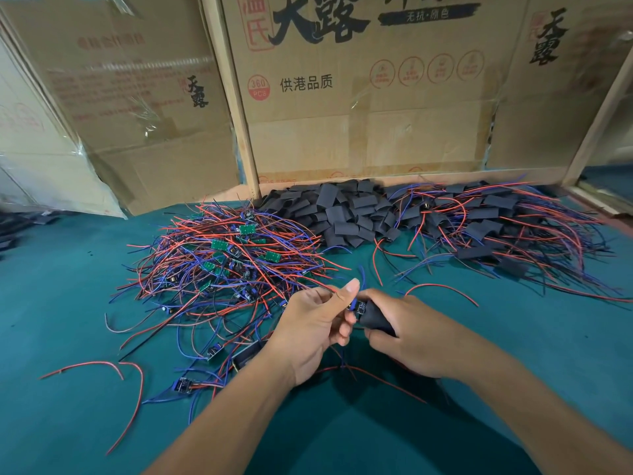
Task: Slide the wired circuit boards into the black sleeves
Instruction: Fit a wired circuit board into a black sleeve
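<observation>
head | left hand (310, 323) fingers pinch circuit board (360, 306) | right hand (407, 332) fingers grip black sleeve (376, 320)

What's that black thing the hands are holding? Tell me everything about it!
It is a black sleeve, a short, matt, soft-looking tube. The right hand grips it above the green table. The left hand pinches a small circuit board at the sleeve's open left end, partly pushed in. Fingers hide the sleeve's right end. Many sleeves like it lie in a heap further back.
</observation>
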A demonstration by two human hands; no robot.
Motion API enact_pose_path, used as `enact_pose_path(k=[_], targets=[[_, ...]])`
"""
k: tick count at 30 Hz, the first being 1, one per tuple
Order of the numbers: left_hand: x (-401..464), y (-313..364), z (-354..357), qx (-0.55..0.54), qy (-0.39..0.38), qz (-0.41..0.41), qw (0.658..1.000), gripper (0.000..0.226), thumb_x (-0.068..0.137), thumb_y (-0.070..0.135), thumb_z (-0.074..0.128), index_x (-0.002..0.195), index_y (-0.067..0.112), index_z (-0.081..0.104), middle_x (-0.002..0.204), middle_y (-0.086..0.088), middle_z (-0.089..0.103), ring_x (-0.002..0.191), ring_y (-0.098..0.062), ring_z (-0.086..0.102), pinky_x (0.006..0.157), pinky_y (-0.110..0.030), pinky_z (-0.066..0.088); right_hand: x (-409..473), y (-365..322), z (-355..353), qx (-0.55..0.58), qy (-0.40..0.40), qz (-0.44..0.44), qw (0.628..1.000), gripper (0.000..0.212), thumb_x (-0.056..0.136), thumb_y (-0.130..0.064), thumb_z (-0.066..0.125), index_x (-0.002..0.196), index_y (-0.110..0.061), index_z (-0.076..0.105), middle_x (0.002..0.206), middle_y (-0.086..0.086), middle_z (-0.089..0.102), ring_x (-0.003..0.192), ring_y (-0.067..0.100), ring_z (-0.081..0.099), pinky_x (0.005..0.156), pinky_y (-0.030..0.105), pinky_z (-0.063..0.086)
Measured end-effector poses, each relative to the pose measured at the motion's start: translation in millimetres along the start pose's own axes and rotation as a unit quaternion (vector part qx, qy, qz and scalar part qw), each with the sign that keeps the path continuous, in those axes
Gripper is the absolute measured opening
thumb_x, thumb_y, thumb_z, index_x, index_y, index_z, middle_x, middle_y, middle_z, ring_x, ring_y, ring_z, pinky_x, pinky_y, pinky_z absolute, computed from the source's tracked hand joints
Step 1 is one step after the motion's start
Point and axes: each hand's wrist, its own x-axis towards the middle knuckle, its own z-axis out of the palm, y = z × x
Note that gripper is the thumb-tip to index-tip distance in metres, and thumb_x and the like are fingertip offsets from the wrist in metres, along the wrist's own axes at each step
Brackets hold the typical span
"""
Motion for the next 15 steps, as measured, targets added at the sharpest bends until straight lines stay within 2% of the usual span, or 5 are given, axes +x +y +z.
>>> enact_pose_path(k=[4, 8, 10, 13, 15], targets=[[-0.3, -0.9, -0.5, 0.003, 0.005, 0.007, 1.0, 0.028, 0.077, 0.038, 0.076, 0.071, 0.014, 0.062, 0.058, -0.005, 0.056, 0.043, -0.012, 0.045, 0.042, -0.02, 0.039, 0.0, -2.1, -1.5, 0.031, 0.0, -0.024, 0.999, 0.021, 0.086, -0.03, 0.048, 0.105, -0.04, 0.045, 0.069, -0.008, 0.051, 0.063, 0.009, 0.047, 0.057, 0.03, 0.038], [-1.8, -7.0, 5.1, 0.028, -0.009, 0.0, 1.0, 0.031, 0.077, 0.04, 0.075, 0.074, 0.015, 0.057, 0.055, -0.003, 0.053, 0.042, -0.012, 0.042, 0.041, -0.02, 0.037, 0.4, -5.0, -0.8, 0.027, 0.003, -0.023, 0.999, 0.01, 0.08, -0.039, 0.04, 0.089, -0.041, 0.039, 0.08, -0.008, 0.061, 0.071, 0.014, 0.056, 0.067, 0.042, 0.047], [-1.6, -8.3, 7.1, 0.023, -0.01, -0.014, 1.0, 0.029, 0.078, 0.041, 0.074, 0.071, 0.018, 0.059, 0.056, -0.003, 0.053, 0.043, -0.012, 0.04, 0.042, -0.02, 0.035, 0.6, -4.4, -1.1, 0.036, 0.011, -0.024, 0.999, 0.013, 0.078, -0.04, 0.04, 0.091, -0.04, 0.04, 0.08, -0.01, 0.062, 0.071, 0.009, 0.056, 0.066, 0.037, 0.047], [-0.3, -5.0, 3.2, -0.009, -0.024, -0.018, 0.999, 0.028, 0.085, 0.034, 0.07, 0.079, 0.011, 0.056, 0.06, -0.005, 0.056, 0.046, -0.012, 0.044, 0.045, -0.02, 0.038, 1.2, -1.7, -4.0, 0.074, 0.027, -0.029, 0.996, 0.021, 0.084, -0.032, 0.049, 0.102, -0.041, 0.045, 0.082, -0.017, 0.061, 0.076, 0.003, 0.055, 0.067, 0.024, 0.042], [-0.6, -2.2, -0.5, -0.008, -0.041, -0.016, 0.999, 0.021, 0.088, 0.023, 0.07, 0.082, 0.009, 0.056, 0.063, -0.006, 0.058, 0.048, -0.013, 0.048, 0.047, -0.021, 0.042, 1.2, 0.2, -5.0, 0.085, 0.023, -0.027, 0.996, 0.023, 0.086, -0.03, 0.052, 0.107, -0.038, 0.047, 0.086, -0.013, 0.063, 0.078, 0.006, 0.056, 0.07, 0.03, 0.046]])
